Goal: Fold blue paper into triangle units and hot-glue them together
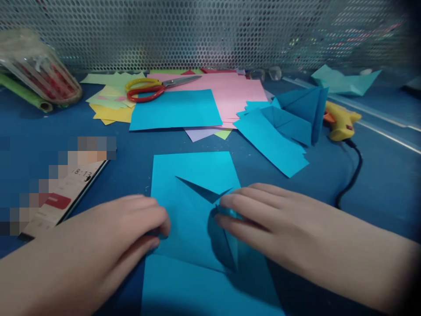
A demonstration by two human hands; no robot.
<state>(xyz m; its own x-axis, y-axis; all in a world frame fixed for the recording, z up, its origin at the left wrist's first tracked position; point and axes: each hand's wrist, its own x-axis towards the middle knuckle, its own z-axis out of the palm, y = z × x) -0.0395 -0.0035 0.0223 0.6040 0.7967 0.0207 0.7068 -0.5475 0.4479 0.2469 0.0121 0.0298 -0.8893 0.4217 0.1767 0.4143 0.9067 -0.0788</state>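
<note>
In front of me lies a blue paper sheet (189, 230), partly folded, resting on other blue sheets (190, 289). Its right part stands up as a raised flap, casting a shadow. My right hand (259, 213) pinches this flap between the thumb and fingers near the right edge. At the left edge of the same paper, my left hand (138, 224) is closed, its curled fingers and thumb together on the border. The fingertips of the left hand are partly hidden.
A phone (72, 188) lies left. Scissors (148, 90) rest on coloured paper sheets (240, 94). Folded blue pieces (289, 123), a yellow glue gun (342, 120) with black cable and a pale folded paper (345, 81) are right. A clear jar (42, 72) and green tube (29, 96) are far left.
</note>
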